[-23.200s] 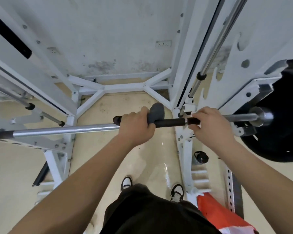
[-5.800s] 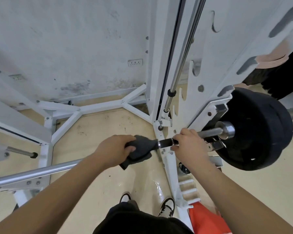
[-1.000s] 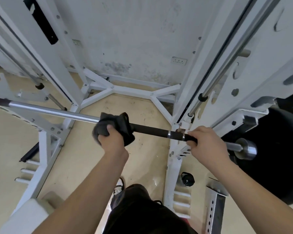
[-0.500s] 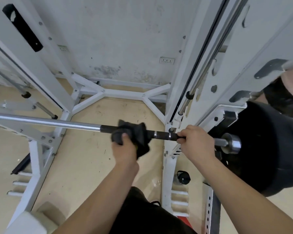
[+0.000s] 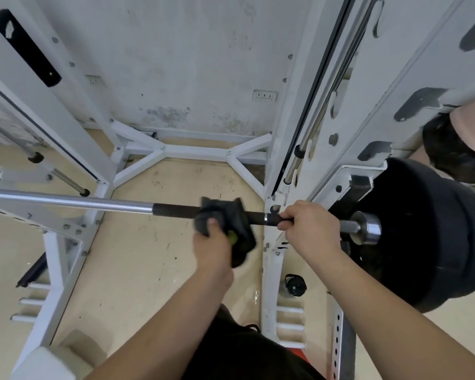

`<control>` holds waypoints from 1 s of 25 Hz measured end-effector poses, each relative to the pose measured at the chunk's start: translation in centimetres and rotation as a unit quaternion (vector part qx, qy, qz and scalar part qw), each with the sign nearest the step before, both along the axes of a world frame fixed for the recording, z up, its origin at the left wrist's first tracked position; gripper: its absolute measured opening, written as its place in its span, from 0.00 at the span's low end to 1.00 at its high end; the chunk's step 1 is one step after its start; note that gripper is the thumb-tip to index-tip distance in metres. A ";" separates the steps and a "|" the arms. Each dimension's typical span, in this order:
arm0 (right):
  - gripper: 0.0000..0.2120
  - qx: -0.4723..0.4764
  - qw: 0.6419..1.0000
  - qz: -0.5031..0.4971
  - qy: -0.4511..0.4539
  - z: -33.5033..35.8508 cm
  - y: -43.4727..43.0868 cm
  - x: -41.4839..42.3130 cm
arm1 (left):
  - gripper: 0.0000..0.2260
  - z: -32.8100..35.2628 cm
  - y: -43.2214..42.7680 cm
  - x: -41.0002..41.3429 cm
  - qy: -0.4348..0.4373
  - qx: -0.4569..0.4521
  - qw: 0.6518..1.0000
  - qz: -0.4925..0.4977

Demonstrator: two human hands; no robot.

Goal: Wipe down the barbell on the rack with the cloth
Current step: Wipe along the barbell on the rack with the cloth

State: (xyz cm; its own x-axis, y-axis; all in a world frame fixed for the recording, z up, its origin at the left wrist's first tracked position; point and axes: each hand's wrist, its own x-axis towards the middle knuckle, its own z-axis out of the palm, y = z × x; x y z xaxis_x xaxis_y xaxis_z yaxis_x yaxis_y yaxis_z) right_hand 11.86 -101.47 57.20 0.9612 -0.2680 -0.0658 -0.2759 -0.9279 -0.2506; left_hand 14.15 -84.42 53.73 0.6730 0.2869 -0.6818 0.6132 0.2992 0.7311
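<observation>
The barbell (image 5: 66, 201) runs left to right across the white rack, chrome on the left and dark knurled in the middle. A dark grey cloth (image 5: 225, 215) is wrapped over the knurled section. My left hand (image 5: 213, 244) grips that cloth from below, one loose corner hanging down. My right hand (image 5: 310, 229) is closed around the bar just right of the cloth, beside the rack upright. A black weight plate (image 5: 428, 237) sits on the bar's right end.
White rack uprights (image 5: 283, 149) and floor braces (image 5: 192, 153) surround me. A chrome guide rod (image 5: 321, 105) runs up the right upright. A small black bottle cap (image 5: 294, 285) lies on the tan floor near the rack foot. Another person's leg (image 5: 469, 133) shows at the far right.
My left hand has slid the cloth rightward along the bar toward my right hand. The right hand has kept its grip.
</observation>
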 end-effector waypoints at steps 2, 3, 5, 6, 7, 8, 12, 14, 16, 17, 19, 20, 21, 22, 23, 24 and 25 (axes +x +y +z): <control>0.07 0.004 1.000 0.000 -0.006 -0.2 0.0 -0.3 | 0.20 0.2 0.6 0.4 -0.011 0.036 0.998 0.055; 0.07 0.006 1.000 -0.003 -0.007 -0.2 0.0 -0.2 | 0.20 0.6 -0.5 0.3 -0.001 0.051 0.997 0.056; 0.09 0.014 1.000 0.002 -0.003 -0.2 -0.1 -0.1 | 0.17 0.6 -3.9 -1.2 0.015 0.043 0.998 -0.030; 0.11 0.021 1.000 0.006 0.005 0.0 -0.2 -0.1 | 0.16 0.7 -5.3 -2.3 0.018 0.018 0.995 -0.100; 0.13 0.037 0.999 0.004 0.013 0.3 -0.6 -0.5 | 0.15 1.0 -6.0 -3.4 0.021 -0.008 0.985 -0.173; 0.15 0.060 0.998 -0.005 0.010 0.7 -1.2 -1.0 | 0.15 1.5 -5.9 -4.0 0.017 -0.011 0.973 -0.230; 0.08 0.052 0.994 -0.076 -0.059 1.0 -3.8 -5.2 | 0.15 5.2 -2.7 -2.7 -0.139 0.098 0.933 -0.317; 0.08 0.017 0.994 -0.104 -0.006 0.6 -4.2 -6.7 | 0.18 7.1 -1.5 -1.1 -0.243 0.234 0.838 -0.429; 0.10 0.007 0.995 -0.100 0.021 0.0 -4.2 -7.3 | 0.16 6.6 -1.7 0.9 -0.335 0.433 0.675 -0.495; 0.11 0.011 0.995 -0.096 0.016 -0.2 -4.2 -7.4 | 0.16 5.9 -2.2 1.6 -0.360 0.502 0.593 -0.516; 0.11 0.027 0.995 -0.094 0.002 -0.3 -4.4 -7.5 | 0.19 4.1 -4.0 1.9 -0.359 0.551 0.481 -0.579; 0.11 0.033 0.995 -0.091 0.002 -0.5 -4.4 -7.5 | 0.18 3.2 -5.0 1.7 -0.356 0.556 0.452 -0.600; 0.10 0.034 0.995 -0.089 0.000 -0.6 -4.5 -7.4 | 0.17 2.7 -6.2 1.3 -0.364 0.556 0.435 -0.608; 0.09 0.030 0.995 -0.091 -0.005 -0.6 -4.5 -7.4 | 0.15 2.4 -7.6 0.9 -0.387 0.544 0.432 -0.607; 0.07 0.031 0.994 -0.101 -0.013 -0.5 -4.7 -7.3 | 0.13 2.3 -9.1 0.6 -0.415 0.516 0.438 -0.608; 0.05 0.036 0.993 -0.113 -0.019 -0.4 -4.8 -7.3 | 0.12 2.3 -10.4 0.3 -0.433 0.486 0.451 -0.612; 0.03 0.043 0.991 -0.123 -0.022 -0.4 -4.8 -7.3 | 0.11 2.6 -11.3 0.1 -0.434 0.462 0.465 -0.617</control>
State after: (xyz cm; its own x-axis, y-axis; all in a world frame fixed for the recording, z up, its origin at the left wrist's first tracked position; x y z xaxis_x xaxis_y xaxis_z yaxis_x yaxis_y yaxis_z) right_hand 4.61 -106.25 56.77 0.8695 -0.4904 -0.0585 -0.4790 -0.8085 -0.3419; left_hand 14.22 -95.76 56.34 0.6205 -0.7836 0.0319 -0.7467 -0.5779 0.3294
